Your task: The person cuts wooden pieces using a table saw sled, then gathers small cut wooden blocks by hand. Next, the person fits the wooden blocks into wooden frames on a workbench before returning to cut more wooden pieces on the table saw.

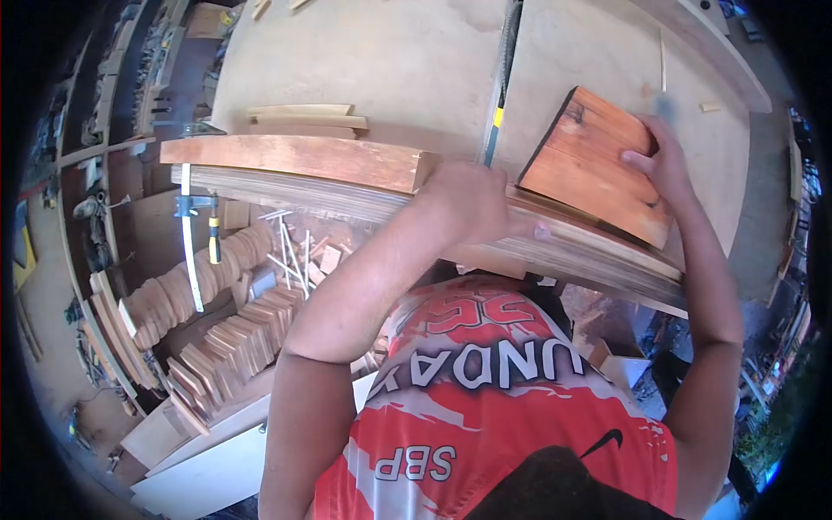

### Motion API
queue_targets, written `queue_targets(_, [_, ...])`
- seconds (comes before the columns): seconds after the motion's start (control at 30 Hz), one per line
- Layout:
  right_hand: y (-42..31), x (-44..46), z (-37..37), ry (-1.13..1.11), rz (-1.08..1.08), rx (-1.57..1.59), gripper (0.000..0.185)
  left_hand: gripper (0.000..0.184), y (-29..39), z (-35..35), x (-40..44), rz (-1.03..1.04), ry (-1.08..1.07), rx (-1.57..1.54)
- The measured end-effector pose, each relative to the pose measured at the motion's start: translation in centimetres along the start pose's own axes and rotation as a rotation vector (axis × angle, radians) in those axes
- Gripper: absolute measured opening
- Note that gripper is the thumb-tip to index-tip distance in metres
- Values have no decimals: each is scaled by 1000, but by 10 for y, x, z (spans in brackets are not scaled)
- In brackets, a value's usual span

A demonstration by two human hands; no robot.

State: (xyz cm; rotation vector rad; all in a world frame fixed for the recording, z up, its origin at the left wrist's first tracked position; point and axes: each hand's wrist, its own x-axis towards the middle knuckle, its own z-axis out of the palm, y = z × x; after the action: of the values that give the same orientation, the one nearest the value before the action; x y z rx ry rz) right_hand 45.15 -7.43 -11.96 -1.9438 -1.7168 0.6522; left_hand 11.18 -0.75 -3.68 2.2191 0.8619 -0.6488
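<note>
A reddish-brown wooden board [594, 160] with one dark edge lies tilted over the front of the workbench. My right hand [666, 169] grips its right side, the thumb on the upper face. My left hand [472, 204] is at the bench's front edge, left of the board, its thumb stretched along the edge; the other fingers are hidden. Just beyond it, a slim dark tool with a yellow band [498, 117] and a teal end points away across the bench. Left of that hand runs a long curved wooden piece [295, 156].
A bar clamp [188, 234] hangs from the bench's left end. Thin wood strips [308, 117] lie on the pale benchtop [373, 61]. Below left stand rows of cut wood pieces [234, 338] and stacked rounded pieces [195, 282]. Shelves [113, 78] line the left side.
</note>
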Motion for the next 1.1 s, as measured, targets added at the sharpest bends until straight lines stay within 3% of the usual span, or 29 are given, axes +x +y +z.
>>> queue_targets(0.07, [7,1,-9,-118,38,35,65,90,-3,5,1,13,-3,17])
queue_targets(0.17, [42,-5,-19,47,-98,-177,64,86,-6,17,3,51,132,18])
queue_targets(0.23, [39,-9,-25,44,-103,-123,62,79,-7,23,4,79,227,4])
queue_targets(0.33, [38,-14,-21,-44,-12,-224,56,74,-6,19,5,55,184,-48])
queue_targets(0.43, [42,-12,-15,-28,86,-107,50,72,-7,19,5,70,209,-75])
queue_targets(0.63, [27,1,1,40,-36,-113,47,72,-5,18,8,31,152,-36])
queue_targets(0.73, [17,1,6,119,-48,-181,50,75,-4,18,8,19,170,-45])
queue_targets(0.83, [11,3,0,46,-2,-180,54,78,-6,19,11,14,178,-44])
queue_targets(0.9, [14,7,-1,-29,-10,-381,62,79,-4,15,8,14,179,-86])
queue_targets(1.03, [-9,0,3,90,-93,-369,72,79,0,13,6,-25,134,-150])
queue_targets(1.1, [-30,-1,1,-65,49,-493,80,80,0,12,5,-51,119,-153])
